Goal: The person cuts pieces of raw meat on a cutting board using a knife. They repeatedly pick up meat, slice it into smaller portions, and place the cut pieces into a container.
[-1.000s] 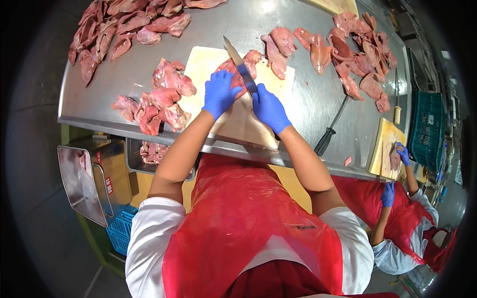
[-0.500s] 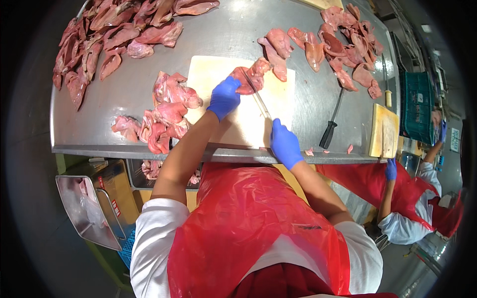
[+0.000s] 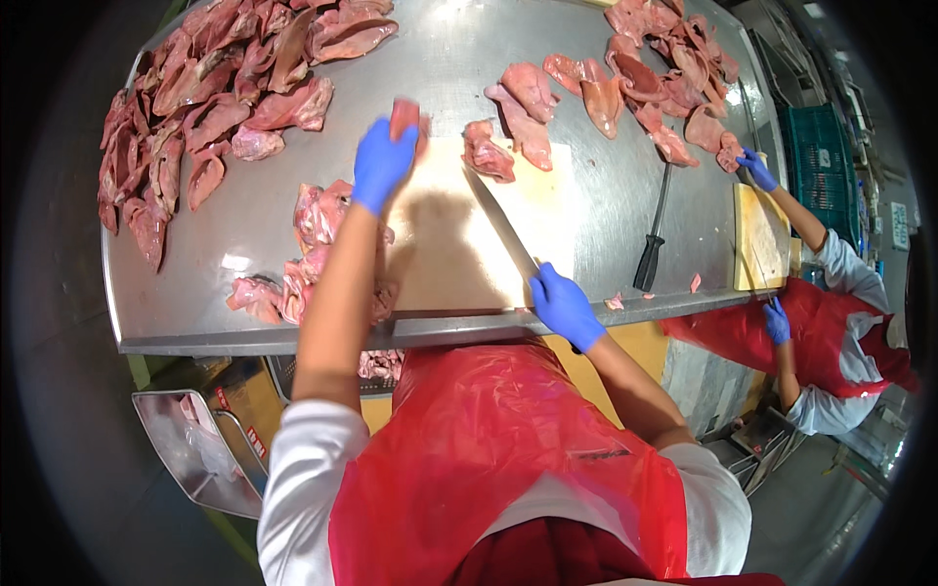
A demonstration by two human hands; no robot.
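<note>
Blue-gloved, my left hand (image 3: pixel 383 164) is raised over the far left corner of the white cutting board (image 3: pixel 557 210). It is closed on a piece of raw meat (image 3: pixel 407 118), slightly blurred by motion. My right hand (image 3: pixel 567 307), also in a blue glove, grips a knife (image 3: pixel 504 227) near the board's front right corner. The long blade lies slantwise over the board, its tip close to a cut piece of pink meat (image 3: pixel 487 152) at the board's far edge. Two flat meat slices (image 3: pixel 528 112) lie just beyond that. Left of the board, my forearm partly hides a clump of untrimmed meat (image 3: pixel 319 217).
A large meat pile (image 3: pixel 210 83) covers the table's far left; another heap (image 3: pixel 674 73) lies far right. A black-handled sharpening steel (image 3: pixel 649 256) rests right of the board. A co-worker's gloved hand (image 3: pixel 757 170) touches meat beside a second board (image 3: pixel 760 239). A metal bin (image 3: pixel 195 454) stands lower left.
My left hand has moved left and away with a piece of meat, leaving another piece on the board. The knife stays in my right hand. The co-worker's hand has reached onto the table.
</note>
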